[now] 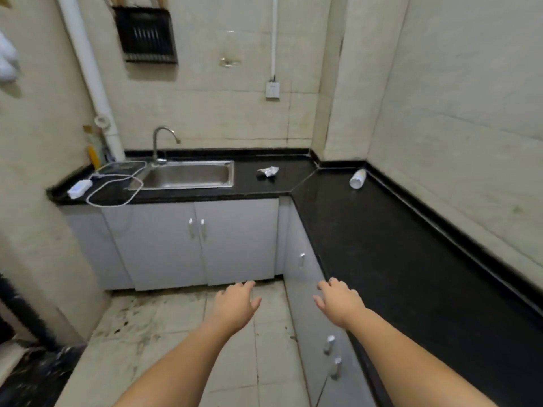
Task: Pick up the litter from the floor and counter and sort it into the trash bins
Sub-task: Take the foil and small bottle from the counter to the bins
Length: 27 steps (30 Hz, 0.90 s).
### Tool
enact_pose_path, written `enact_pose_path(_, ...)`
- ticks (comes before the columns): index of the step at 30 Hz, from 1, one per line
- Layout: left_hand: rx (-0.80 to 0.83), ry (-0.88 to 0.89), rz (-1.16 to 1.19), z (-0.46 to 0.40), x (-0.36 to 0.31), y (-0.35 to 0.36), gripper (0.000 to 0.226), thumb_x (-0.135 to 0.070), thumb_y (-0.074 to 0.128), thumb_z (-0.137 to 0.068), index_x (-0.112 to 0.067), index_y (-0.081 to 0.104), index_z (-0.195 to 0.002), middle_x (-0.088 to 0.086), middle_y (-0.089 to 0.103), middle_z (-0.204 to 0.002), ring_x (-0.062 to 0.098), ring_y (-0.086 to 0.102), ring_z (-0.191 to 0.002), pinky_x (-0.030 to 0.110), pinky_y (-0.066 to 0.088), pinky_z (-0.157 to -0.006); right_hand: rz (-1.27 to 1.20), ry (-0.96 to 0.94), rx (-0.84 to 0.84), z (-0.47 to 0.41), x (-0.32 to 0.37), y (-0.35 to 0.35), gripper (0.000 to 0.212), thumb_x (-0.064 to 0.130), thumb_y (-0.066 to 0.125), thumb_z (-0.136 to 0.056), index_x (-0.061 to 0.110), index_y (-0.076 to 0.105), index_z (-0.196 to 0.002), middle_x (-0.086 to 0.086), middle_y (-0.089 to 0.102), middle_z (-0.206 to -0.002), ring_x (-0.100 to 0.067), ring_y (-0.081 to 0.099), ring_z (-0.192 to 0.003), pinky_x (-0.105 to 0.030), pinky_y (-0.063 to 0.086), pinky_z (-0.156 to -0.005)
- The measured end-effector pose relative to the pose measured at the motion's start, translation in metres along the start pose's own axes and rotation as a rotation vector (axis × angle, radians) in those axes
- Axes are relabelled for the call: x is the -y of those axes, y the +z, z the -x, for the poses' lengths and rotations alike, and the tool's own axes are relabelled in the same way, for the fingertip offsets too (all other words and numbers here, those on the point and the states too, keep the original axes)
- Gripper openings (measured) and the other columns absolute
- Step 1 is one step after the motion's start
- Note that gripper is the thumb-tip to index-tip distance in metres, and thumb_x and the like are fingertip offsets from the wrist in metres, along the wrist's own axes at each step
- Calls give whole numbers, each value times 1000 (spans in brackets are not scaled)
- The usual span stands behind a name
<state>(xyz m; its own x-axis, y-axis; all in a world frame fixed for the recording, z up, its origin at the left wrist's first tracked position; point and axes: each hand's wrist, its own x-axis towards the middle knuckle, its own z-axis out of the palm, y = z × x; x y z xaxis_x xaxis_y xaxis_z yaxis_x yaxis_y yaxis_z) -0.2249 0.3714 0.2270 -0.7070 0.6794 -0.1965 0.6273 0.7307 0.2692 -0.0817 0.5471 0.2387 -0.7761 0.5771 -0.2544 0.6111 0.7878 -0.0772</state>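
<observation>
A crumpled white wrapper (269,171) lies on the black counter (382,245), just right of the sink. A white paper cup (358,178) lies on its side further right, near the back wall of the counter's corner. My left hand (235,304) reaches forward over the tiled floor, empty, fingers apart. My right hand (339,301) is stretched out in front of the cabinet edge, also empty with fingers spread. Both hands are well short of the litter. No trash bin is in view.
A steel sink (188,174) with a tap (161,142) sits in the counter. A white cable loop (114,189) and a white adapter (78,189) lie at the left. White cabinet doors (199,242) stand below. The floor tiles (182,333) are stained.
</observation>
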Motion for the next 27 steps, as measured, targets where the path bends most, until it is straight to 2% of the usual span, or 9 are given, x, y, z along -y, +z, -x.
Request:
enact_pose_path(5,-5,87,-48,-84,-23,-13,51,-44,39,-97,-22,38,-142,6,51,-141,26,47,-131,41,36,-109,-46,59,-23,-63,-29,-19,40,39,35,-98,15,44,-127,-12,47,-129,-31,47,-119,-46,42,-97)
enact_pose_path(19,80,248,-185,-377,-17,-98,50,-42,38,-98,-22,38,-143,10,49,-143,31,46,-130,46,37,-108,-199,214,-55,-313,-23,-98,42,40,39,-97,18,43,-132,-11,48,-132,-28,49,-120,-45,46,-97)
enact_pose_path(27,101,306,-221,-535,-55,-100,49,-40,40,-97,-20,38,-142,11,48,-140,31,45,-130,45,37,-106,-223,300,-97,-449,-77,-116,42,40,36,-98,17,42,-132,-11,47,-132,-31,48,-121,-48,45,-98)
